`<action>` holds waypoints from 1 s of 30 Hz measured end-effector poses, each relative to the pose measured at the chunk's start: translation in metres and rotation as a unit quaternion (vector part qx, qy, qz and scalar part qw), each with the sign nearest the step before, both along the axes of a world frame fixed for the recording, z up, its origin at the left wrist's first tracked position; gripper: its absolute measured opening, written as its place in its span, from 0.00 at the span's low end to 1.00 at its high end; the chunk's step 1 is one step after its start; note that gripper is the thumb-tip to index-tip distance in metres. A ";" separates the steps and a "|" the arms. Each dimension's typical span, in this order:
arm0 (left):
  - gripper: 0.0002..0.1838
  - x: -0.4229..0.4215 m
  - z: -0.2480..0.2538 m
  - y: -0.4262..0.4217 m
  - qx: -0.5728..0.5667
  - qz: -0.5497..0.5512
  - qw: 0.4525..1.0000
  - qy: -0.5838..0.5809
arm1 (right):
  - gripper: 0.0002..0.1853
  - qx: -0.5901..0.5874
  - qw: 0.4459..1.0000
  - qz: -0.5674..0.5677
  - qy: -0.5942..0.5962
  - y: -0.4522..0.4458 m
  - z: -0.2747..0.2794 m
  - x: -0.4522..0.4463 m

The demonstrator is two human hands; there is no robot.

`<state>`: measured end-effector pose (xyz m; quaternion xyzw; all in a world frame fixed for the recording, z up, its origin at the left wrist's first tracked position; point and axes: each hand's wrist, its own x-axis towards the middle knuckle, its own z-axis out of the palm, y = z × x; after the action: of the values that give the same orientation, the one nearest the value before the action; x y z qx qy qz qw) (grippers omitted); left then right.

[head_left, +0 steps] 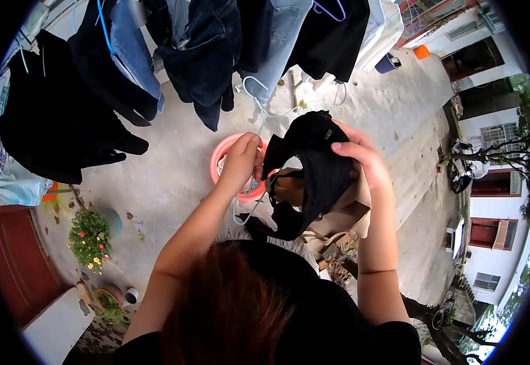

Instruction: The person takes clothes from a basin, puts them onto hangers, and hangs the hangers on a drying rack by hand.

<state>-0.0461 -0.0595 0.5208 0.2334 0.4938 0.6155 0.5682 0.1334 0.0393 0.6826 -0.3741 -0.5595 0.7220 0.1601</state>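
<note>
My left hand (244, 159) is closed around a pale green wire clothes hanger (261, 111), whose hook points up and away from me. In my right hand (365, 155) is a bunched black garment (329, 167), gripped with the thumb on top and the fingers mostly hidden behind it. Tan fabric (341, 222) hangs with it on the underside, near my wrist; whether it is the same piece I cannot tell. The garment's left edge comes close to my left hand and the lower part of the hanger. Below my left hand a pink basin (221, 151) stands on the ground, partly covered.
Dark jeans (207, 58), a black garment (58, 115) and other clothes hang in a row ahead. A loose wire hanger (151, 226) lies on the concrete at left, near a flowering plant (89, 237). An orange container (422, 52) stands far right.
</note>
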 end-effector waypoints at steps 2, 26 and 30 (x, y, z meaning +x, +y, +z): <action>0.12 -0.003 0.002 0.002 0.008 -0.001 1.000 0.006 | 0.28 -0.006 0.999 -0.022 -0.035 -0.008 -0.003 -0.005; 0.13 -0.002 0.032 -0.002 0.050 -0.032 0.998 -0.009 | 0.31 0.098 0.964 0.085 -0.233 -0.012 -0.080 0.012; 0.13 0.005 0.037 -0.003 0.054 -0.050 0.997 -0.016 | 0.33 0.085 0.971 0.183 -0.130 -0.027 -0.075 0.002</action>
<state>-0.0408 -0.0620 0.5575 0.2782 0.4380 0.6156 0.5931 0.1353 0.0119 0.6076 -0.3409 -0.6939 0.6341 -0.0174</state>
